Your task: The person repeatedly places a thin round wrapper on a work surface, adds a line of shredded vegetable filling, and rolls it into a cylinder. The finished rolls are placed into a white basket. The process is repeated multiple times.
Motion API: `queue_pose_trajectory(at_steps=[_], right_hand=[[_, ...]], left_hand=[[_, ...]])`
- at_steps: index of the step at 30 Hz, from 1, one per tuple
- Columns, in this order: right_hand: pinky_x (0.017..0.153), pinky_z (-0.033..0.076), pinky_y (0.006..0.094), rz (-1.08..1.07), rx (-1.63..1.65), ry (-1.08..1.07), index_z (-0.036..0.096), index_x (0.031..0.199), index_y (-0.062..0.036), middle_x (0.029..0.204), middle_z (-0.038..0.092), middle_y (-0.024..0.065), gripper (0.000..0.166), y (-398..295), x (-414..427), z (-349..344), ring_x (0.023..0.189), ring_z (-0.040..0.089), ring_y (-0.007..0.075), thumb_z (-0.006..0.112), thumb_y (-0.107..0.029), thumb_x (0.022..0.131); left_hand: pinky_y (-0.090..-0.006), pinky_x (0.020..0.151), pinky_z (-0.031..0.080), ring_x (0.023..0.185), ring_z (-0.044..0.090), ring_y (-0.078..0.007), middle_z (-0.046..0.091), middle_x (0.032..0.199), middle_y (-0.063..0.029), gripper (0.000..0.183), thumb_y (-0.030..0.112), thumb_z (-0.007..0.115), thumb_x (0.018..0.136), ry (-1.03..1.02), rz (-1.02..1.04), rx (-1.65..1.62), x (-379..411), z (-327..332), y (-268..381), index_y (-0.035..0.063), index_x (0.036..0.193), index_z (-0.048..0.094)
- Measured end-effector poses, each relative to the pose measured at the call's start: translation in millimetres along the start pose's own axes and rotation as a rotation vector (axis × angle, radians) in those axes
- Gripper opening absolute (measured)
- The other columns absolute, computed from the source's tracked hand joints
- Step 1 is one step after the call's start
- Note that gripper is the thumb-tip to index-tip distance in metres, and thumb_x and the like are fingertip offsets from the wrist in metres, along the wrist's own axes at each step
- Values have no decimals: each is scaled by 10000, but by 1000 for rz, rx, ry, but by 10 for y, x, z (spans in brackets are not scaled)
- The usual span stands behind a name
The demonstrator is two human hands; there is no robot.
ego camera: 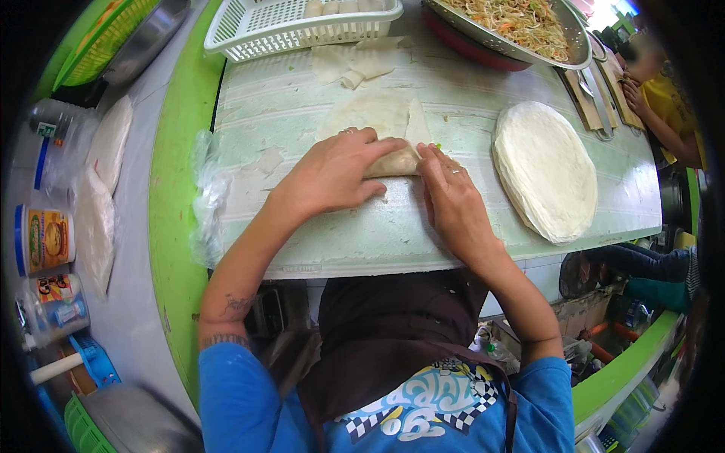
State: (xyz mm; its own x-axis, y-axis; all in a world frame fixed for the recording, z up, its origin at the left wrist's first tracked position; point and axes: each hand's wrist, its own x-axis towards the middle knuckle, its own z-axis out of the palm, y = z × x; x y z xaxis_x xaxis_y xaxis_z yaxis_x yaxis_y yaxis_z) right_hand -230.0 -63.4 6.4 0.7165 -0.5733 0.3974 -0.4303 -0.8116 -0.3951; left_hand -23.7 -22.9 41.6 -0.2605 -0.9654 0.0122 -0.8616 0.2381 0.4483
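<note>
On the table before me a thin round wrapper (368,110) lies partly rolled. Its near side forms a filled roll (395,164). My left hand (337,170) holds the roll, fingers across the top and thumb on the near side. At the roll's right end, the fingertips of my right hand (456,198) hold the wrapper's folded side edge. A bit of green shows beside those fingertips. To the right lies a stack of round wrappers (546,172). Torn wrapper pieces (359,59) are beyond the roll. Part of the roll is hidden under my fingers.
A white plastic basket (300,34) with several rolls stands at the back. Beside it a metal colander (578,42) holds shredded vegetables (507,22). Cutting boards (617,96) and a knife (601,105) lie at far right, near another person. Crumpled clear plastic (209,192) lines the left edge.
</note>
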Motion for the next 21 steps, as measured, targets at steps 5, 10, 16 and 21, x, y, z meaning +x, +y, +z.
queue_pose_trajectory(at_steps=[5,10,16,21], right_hand=[[1071,348,464,-92,-75,-163,434,1330,-44,1334,511,171,451,79,25,-33,1254,467,352,531,-75,891],[1060,362,449,-83,-108,-253,392,1392,-67,1331,485,188,520,-16,99,-91,1254,450,352,542,-172,905],[1041,374,438,-118,-159,-260,385,1399,-64,1301,483,200,554,-42,106,-49,1231,457,360,558,-232,900],[1029,383,434,-136,-156,-249,394,1388,-54,1283,493,194,558,-31,115,-47,1219,464,351,564,-256,897]], left_hand=[[-353,816,521,922,633,-298,628,1038,-115,433,33,745,702,169,-45,-222,-201,68,-169,28,1112,608],[-341,791,529,913,636,-284,626,1017,-111,296,-6,708,726,354,-126,-122,-489,202,-179,9,1013,638],[-342,644,505,793,629,-235,608,908,-96,246,17,657,757,490,22,337,-516,364,-157,55,1000,673],[-308,515,423,574,567,-194,573,761,-63,270,85,660,750,472,-89,573,-575,438,-77,111,1018,693]])
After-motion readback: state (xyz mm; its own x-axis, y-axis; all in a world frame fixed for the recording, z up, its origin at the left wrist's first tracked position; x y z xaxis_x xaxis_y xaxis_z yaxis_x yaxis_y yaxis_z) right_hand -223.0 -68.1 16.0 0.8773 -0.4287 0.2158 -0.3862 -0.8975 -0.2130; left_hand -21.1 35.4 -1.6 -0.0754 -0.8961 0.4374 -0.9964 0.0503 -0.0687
